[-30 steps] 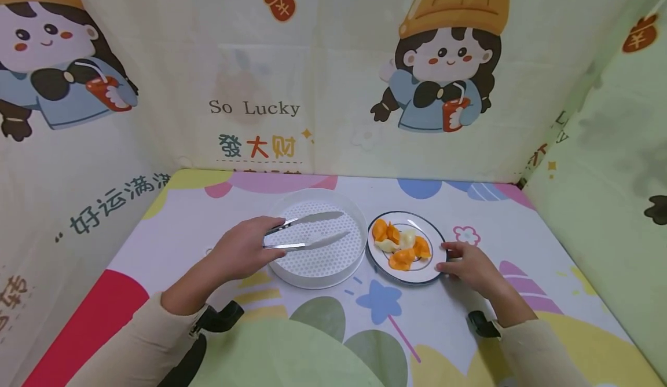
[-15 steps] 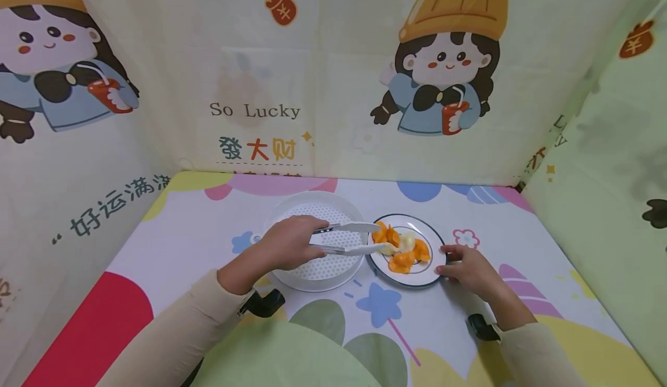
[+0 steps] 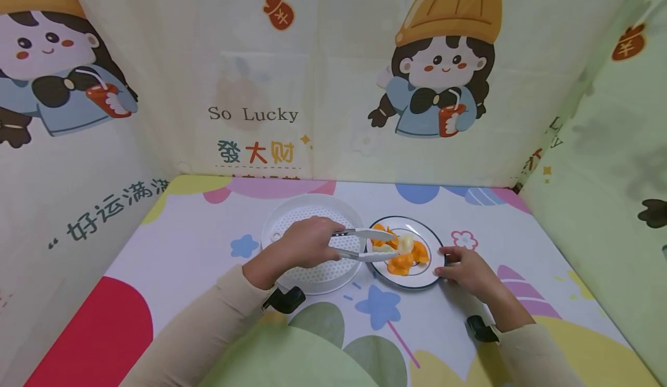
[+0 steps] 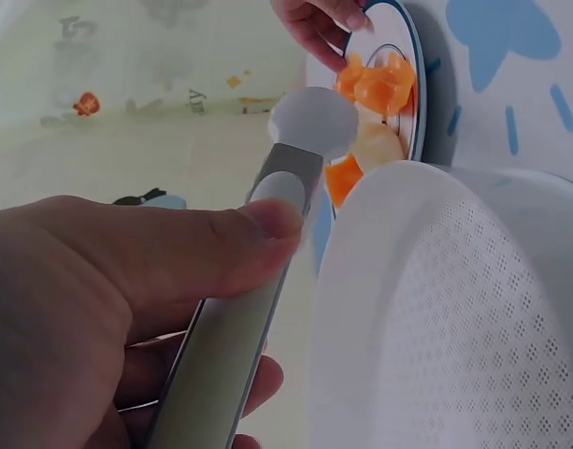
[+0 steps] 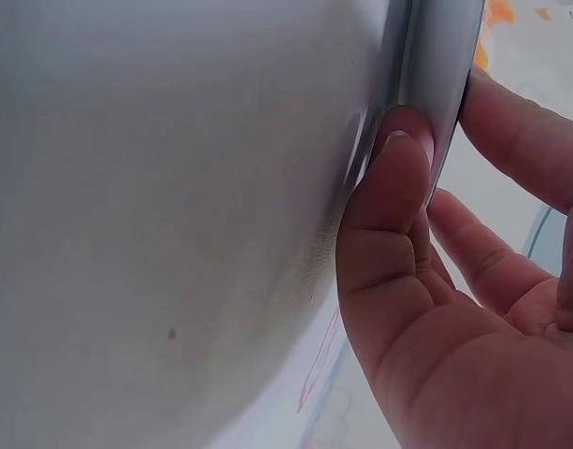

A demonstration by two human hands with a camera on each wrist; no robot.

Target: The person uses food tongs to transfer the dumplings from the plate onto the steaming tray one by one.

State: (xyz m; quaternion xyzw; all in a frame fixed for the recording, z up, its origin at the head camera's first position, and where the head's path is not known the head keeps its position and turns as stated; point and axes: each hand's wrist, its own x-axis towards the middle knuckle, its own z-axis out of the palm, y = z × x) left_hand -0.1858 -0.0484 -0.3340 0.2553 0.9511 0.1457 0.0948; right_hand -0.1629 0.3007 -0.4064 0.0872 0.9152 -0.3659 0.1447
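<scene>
My left hand (image 3: 311,241) grips a pair of metal tongs (image 3: 356,255) with pale, flat tips. The tongs stand spread, their tips over the left side of a white plate (image 3: 426,274) with a dark blue rim. On the plate lie several orange and pale dumplings (image 3: 400,265); the tongs partly cover those on the left. In the left wrist view, my thumb presses along the tongs' handle (image 4: 235,346). My right hand (image 3: 469,268) pinches the plate's right edge. The right wrist view shows fingers (image 5: 389,271) beneath the plate's underside (image 5: 174,187).
A round white steamer tray (image 3: 312,287) with a perforated bottom stands just left of the plate, partly under my left hand. Both rest on a colourfully printed tablecloth (image 3: 333,364). Printed cloth walls (image 3: 344,86) enclose the table at the back and sides.
My left hand has carried the tongs rightward from above the steamer tray to over the plate's dumplings. My right hand keeps its hold on the plate's edge.
</scene>
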